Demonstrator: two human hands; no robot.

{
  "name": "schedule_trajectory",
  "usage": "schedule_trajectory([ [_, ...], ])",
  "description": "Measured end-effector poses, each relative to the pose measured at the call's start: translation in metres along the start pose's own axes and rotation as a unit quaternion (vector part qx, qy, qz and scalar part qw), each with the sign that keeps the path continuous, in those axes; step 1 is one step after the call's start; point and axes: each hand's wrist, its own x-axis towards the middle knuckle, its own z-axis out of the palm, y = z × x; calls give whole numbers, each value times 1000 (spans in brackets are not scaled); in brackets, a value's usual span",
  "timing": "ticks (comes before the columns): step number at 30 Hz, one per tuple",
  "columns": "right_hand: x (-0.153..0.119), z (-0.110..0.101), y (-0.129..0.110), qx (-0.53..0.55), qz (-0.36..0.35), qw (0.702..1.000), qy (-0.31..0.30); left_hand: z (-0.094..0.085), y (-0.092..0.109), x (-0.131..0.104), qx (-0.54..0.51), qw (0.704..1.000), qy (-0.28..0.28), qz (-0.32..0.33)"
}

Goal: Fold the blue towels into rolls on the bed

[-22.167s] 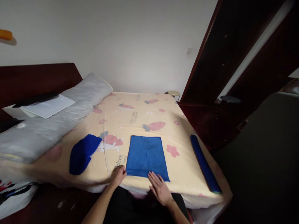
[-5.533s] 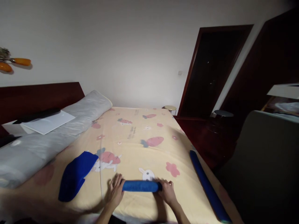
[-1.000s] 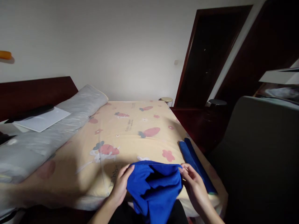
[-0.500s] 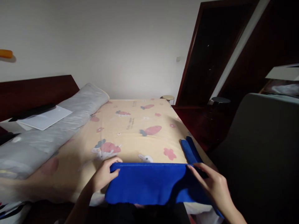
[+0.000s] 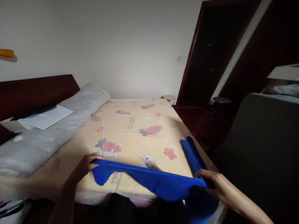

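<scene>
A blue towel [image 5: 161, 182] with a stitched hem is stretched between my hands above the near edge of the bed. My left hand [image 5: 85, 165] pinches its left corner, fingers closed on the hem. At the other end, my right hand [image 5: 215, 183] grips the right corner, lower than the left one. The cloth hangs in loose folds, and its lower right part droops into shadow past the bed's edge. Just beyond my right hand, two long blue rolls of cloth [image 5: 191, 155] lie side by side on the patterned bed sheet [image 5: 130, 140].
A grey rolled quilt [image 5: 79, 105] runs along the headboard [image 5: 37, 90], with a white sheet or folder [image 5: 48, 116] on it. A dark grey chair back [image 5: 254, 146] rises close on the right. Two round stools [image 5: 168, 97] stand farther off, near the dark door [image 5: 219, 49].
My hands have moved apart, the left going left and the right shifting slightly right and down. The towel is now pulled wider, its hem slanting and its lower part sagging.
</scene>
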Motion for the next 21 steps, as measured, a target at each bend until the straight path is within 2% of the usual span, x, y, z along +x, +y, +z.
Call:
schedule_trajectory([
  [5, 4, 6, 35, -66, 31, 997, 2, -27, -22, -4, -32, 998, 45, -14],
  [8, 7, 9, 49, -81, 32, 996, 29, -33, -36, -5, 3, 998, 36, -50],
  [11, 11, 10, 57, -62, 37, 994, 77, -30, -46, -1, 37, 996, 19, -79],
  [17, 18, 17, 71, 8, 47, 989, 140, -16, -76, 13, 107, 990, 82, -48],
  [21, 19, 24, 84, 12, 46, 991, 128, -16, -97, 16, 183, 975, 125, -25],
])
